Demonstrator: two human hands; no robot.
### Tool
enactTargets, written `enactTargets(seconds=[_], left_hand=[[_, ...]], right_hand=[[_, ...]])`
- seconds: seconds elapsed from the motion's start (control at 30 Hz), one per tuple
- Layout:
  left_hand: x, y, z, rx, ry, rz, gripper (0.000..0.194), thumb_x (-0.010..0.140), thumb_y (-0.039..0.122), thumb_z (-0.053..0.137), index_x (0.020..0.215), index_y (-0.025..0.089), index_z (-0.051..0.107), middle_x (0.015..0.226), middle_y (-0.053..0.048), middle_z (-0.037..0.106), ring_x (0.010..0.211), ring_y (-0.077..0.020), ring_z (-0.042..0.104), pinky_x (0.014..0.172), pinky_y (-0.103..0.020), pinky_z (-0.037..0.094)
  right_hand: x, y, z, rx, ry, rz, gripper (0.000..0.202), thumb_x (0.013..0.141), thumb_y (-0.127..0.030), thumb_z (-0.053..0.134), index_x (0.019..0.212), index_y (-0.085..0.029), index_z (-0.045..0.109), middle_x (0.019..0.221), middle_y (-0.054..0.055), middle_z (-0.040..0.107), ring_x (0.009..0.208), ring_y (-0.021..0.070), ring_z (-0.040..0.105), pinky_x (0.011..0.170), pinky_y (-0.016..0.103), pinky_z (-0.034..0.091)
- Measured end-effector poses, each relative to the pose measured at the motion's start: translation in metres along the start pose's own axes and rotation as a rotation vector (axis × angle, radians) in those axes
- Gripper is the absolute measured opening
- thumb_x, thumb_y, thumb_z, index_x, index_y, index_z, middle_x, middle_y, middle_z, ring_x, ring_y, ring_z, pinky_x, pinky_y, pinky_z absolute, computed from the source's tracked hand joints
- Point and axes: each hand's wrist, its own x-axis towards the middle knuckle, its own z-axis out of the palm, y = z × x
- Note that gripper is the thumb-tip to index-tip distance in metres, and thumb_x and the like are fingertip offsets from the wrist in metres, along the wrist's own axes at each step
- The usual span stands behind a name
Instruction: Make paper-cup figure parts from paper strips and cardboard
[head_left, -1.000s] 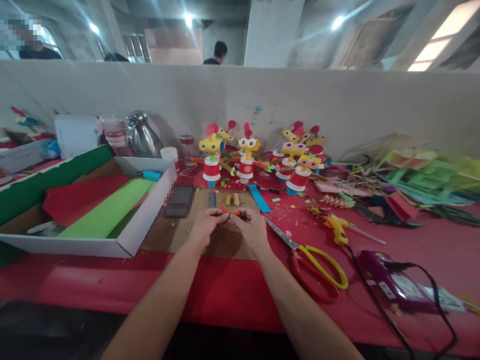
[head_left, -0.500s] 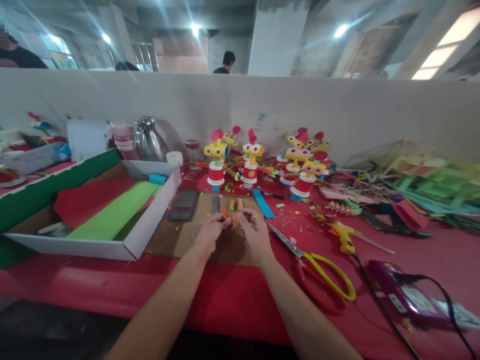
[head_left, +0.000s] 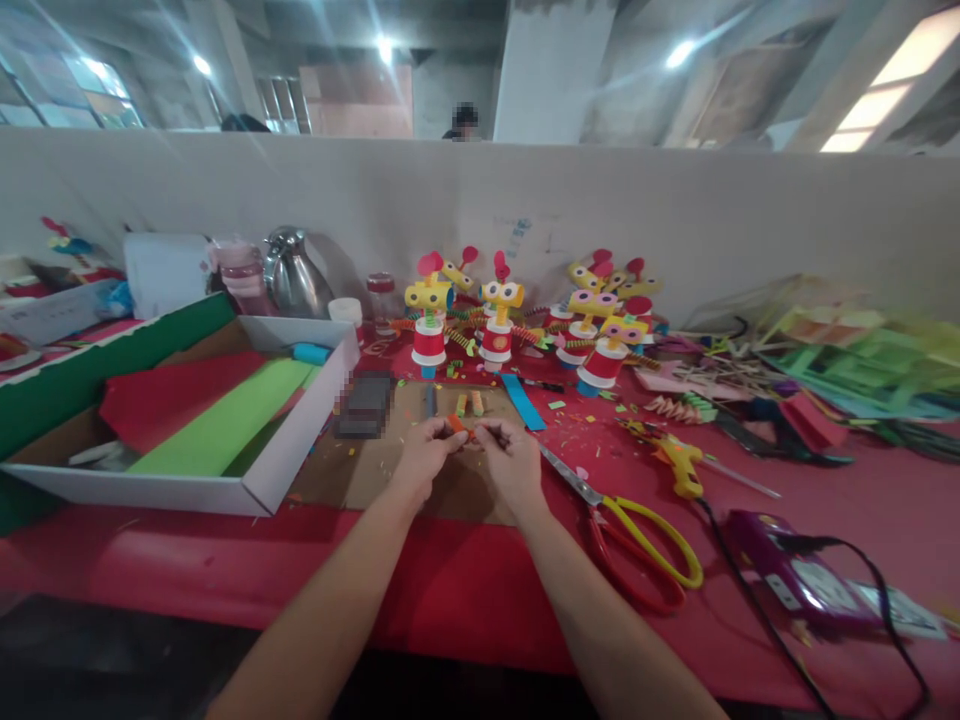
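Observation:
Above a brown cardboard mat, my left hand pinches a small orange paper strip between thumb and fingers. My right hand is closed at the strip's other end, its fingertips almost meeting those of the left. The fingers partly cover the strip. Just beyond them lie two small folded paper pieces, a green-and-yellow one and an orange-and-green one. A dark, narrow stick-like thing lies to their left. Beyond my right hand rests a flat blue paper strip.
Scissors with red and yellow handles lie right of my hands, near a yellow glue gun and a purple device. Several paper-cup figures stand behind. A white box holding coloured paper is on the left.
My right fingertips have come in closer to the left ones, at the orange strip. The whole view has shifted slightly.

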Motion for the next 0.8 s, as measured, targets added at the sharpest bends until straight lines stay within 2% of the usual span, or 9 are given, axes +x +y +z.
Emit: enactTargets(seconds=[0.33,0.43,0.5,0.6,0.7,0.8], left_hand=[[-0.003,0.006,0.002,-0.059,0.071,-0.005,0.015,0.062,0.023,0.076,0.06,0.016,0.063,0.056,0.003,0.054,0.058,-0.0108,0.043,0.06,-0.024,0.03],[-0.001,0.005,0.0,-0.122,0.06,-0.046,0.021,0.06,0.023,0.078,0.054,0.015,0.06,0.053,0.003,0.053,0.057,-0.01,0.043,0.059,-0.025,0.029],[0.001,0.004,-0.001,-0.191,0.039,-0.085,0.021,0.059,0.022,0.079,0.053,0.015,0.06,0.053,0.003,0.053,0.056,-0.0095,0.043,0.059,-0.024,0.03],[0.003,0.004,-0.002,-0.306,-0.001,-0.156,0.016,0.056,0.016,0.079,0.056,0.015,0.063,0.056,0.003,0.055,0.055,-0.0084,0.045,0.056,-0.023,0.032],[0.003,0.006,-0.002,-0.413,-0.037,-0.244,0.013,0.056,0.007,0.076,0.06,0.013,0.065,0.058,0.002,0.056,0.052,-0.0064,0.045,0.052,-0.021,0.031],[0.003,0.007,-0.004,-0.516,-0.074,-0.339,0.013,0.063,0.004,0.072,0.063,0.013,0.063,0.058,0.002,0.055,0.051,-0.0064,0.047,0.052,-0.02,0.036]], right_hand=[[-0.004,-0.009,0.001,0.088,0.095,-0.023,0.016,0.076,-0.031,0.066,0.085,-0.019,0.066,0.083,0.004,0.069,0.079,0.0178,0.064,0.076,0.032,0.05],[-0.005,-0.008,0.003,0.142,0.056,-0.002,0.023,0.077,-0.034,0.067,0.096,-0.02,0.064,0.088,0.004,0.068,0.082,0.0173,0.064,0.076,0.031,0.05],[-0.006,-0.006,0.005,0.168,-0.029,0.019,0.031,0.075,-0.034,0.071,0.101,-0.02,0.063,0.089,0.003,0.068,0.081,0.0172,0.064,0.074,0.03,0.051],[-0.007,-0.002,0.006,0.135,-0.141,0.038,0.026,0.074,-0.035,0.072,0.095,-0.02,0.066,0.087,0.003,0.069,0.076,0.0171,0.064,0.071,0.03,0.05],[-0.006,0.001,0.007,0.111,-0.144,0.028,0.02,0.075,-0.034,0.07,0.089,-0.02,0.07,0.084,0.003,0.07,0.075,0.0173,0.064,0.071,0.03,0.049],[-0.005,0.002,0.007,0.103,-0.114,0.018,0.024,0.073,-0.033,0.072,0.093,-0.021,0.071,0.086,0.003,0.069,0.075,0.0179,0.063,0.07,0.03,0.05]])
